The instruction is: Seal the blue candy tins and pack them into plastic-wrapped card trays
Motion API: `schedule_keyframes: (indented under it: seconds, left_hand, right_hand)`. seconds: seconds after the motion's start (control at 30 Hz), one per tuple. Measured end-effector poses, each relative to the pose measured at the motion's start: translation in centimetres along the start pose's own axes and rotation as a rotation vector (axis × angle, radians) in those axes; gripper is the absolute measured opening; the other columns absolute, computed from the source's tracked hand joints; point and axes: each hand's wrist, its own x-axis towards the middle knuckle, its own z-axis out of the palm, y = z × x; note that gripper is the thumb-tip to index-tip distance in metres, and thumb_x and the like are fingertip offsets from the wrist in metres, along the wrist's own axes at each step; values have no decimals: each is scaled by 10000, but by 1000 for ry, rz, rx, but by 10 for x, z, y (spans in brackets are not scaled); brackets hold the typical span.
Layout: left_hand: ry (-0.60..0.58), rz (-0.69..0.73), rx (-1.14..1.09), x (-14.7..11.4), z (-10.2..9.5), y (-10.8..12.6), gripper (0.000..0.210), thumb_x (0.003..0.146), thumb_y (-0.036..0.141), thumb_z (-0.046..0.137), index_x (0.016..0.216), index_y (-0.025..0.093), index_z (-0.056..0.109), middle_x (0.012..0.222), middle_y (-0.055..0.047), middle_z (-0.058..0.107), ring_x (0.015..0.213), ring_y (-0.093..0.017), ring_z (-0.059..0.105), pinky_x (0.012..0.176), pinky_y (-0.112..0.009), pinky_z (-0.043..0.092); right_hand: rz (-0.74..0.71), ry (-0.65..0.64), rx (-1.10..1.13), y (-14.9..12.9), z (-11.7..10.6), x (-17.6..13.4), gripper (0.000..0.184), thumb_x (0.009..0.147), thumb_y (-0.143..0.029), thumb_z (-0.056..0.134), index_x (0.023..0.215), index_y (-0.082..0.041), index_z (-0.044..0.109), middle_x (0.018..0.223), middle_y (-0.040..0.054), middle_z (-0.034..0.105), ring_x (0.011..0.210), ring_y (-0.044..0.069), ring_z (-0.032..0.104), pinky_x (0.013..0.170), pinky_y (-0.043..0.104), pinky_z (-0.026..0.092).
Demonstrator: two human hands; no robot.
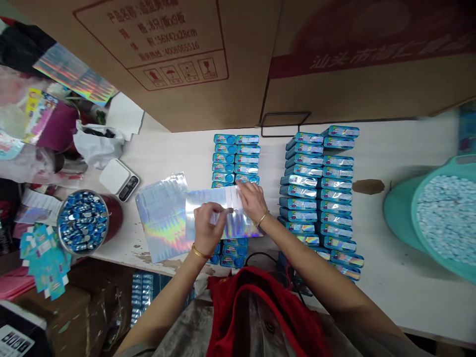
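Observation:
A shiny holographic sticker sheet lies across rows of small blue boxes in front of me. My right hand grips the sheet's upper right part, beside a strip of bare white backing. Over the middle of the sheet, my left hand has thumb and forefinger pinched together; what is between them is too small to make out. More holographic sheets lie to the left, partly under this one. Right of my hands stand two columns of blue boxes with shiny strips on their upward sides.
Large cardboard cartons and a black wire stand line the back. At left are a white scale, a metal pot of blue wrapped pieces and plastic bags. A turquoise tub of small pale pieces stands right.

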Motion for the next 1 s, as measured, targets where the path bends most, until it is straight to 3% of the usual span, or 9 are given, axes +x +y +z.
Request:
schedule_keyframes:
  seconds: [0.07,0.13,0.23,0.33,0.43,0.63,0.77,0.93,1.0]
  left_hand:
    - [149,-211,-283,7,0,9,151,815,293,665,781,201,551,750,9,601,733,-137,563,732,-286,400]
    - [198,-377,-543,19,7,14,196,762,304,708,776,196,545,750,14,585,716,-122,554,696,-255,412]
    - [149,-503,-783,36,28,16,251,701,307,752,756,190,536,713,32,556,667,-99,536,670,-233,417]
    - [94,-532,-835,47,51,13,258,683,303,758,725,187,531,672,42,542,631,-93,524,648,-228,413]
    - [75,-446,-699,59,71,6,177,732,276,698,707,188,547,667,31,542,647,-109,527,674,-250,426]
    - [74,-182,-54,83,91,0,102,770,199,660,689,192,598,857,-34,624,906,-204,552,829,-349,389]
    - [33,-173,152,84,101,0,75,791,201,652,723,198,622,940,-54,631,943,-241,536,802,-375,352]
    - [5,-195,260,82,110,-5,92,809,223,626,726,211,589,978,-53,608,973,-252,525,804,-387,347]
    - [-4,-227,285,83,110,-5,68,795,244,640,817,217,582,1015,-59,589,1011,-260,522,823,-392,360]
  right_hand:
    - [17,91,304,-3,-14,-4,422,993,-406,314,1170,-183,625,972,95,602,934,227,534,834,373,412]
    - [67,123,553,-7,-26,-12,472,975,-511,314,1088,-189,640,969,76,601,905,205,552,831,357,437]
    - [238,88,710,-12,-37,-23,406,890,-566,496,948,-193,645,843,24,602,782,165,541,759,307,443]
    - [407,160,761,-11,-40,-23,343,843,-519,581,736,-194,586,674,-24,541,655,126,485,659,262,415]
    - [420,259,716,1,-42,-13,331,852,-465,565,658,-198,530,605,-43,480,596,109,429,597,243,372]
    - [284,331,374,33,-41,6,284,881,-371,527,654,-207,478,588,-53,420,556,107,370,565,250,324]
    - [213,330,202,49,-34,7,252,904,-327,481,678,-217,467,630,-28,456,599,134,418,614,273,355]
    - [175,273,81,63,-24,8,247,935,-323,434,715,-222,483,722,23,532,720,179,494,699,307,392]
    - [197,261,89,65,-20,7,237,943,-338,430,761,-215,517,745,32,556,746,189,516,715,314,405]
